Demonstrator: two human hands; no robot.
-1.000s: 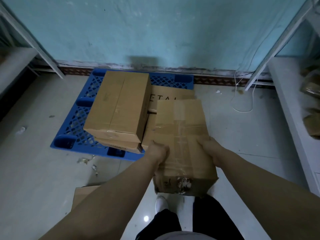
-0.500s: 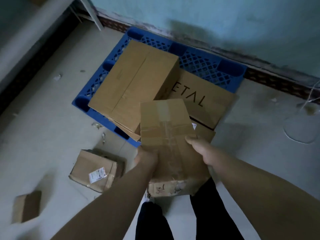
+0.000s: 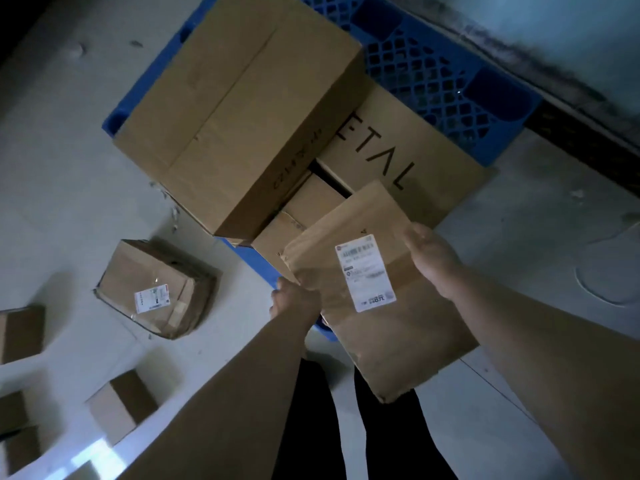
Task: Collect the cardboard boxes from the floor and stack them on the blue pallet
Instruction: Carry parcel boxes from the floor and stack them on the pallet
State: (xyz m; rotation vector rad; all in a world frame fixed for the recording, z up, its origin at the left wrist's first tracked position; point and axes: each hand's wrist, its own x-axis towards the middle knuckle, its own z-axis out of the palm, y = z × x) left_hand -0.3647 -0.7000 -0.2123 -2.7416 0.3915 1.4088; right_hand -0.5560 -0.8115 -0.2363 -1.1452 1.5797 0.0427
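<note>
I hold a cardboard box with a white shipping label between both hands, above the near corner of the blue pallet. My left hand grips its left edge and my right hand grips its right edge. On the pallet a large plain box lies on top of other boxes. Beside it sits a flat box printed "ETAL". A smaller box shows under the large one.
On the floor to the left lies a crumpled labelled box. Several small boxes lie at the lower left. A dark skirting and teal wall run behind the pallet. My legs are below the held box.
The held box has been turned over, so its labelled face is up. The view has swung left and down, closer to the pallet, bringing more floor boxes into sight.
</note>
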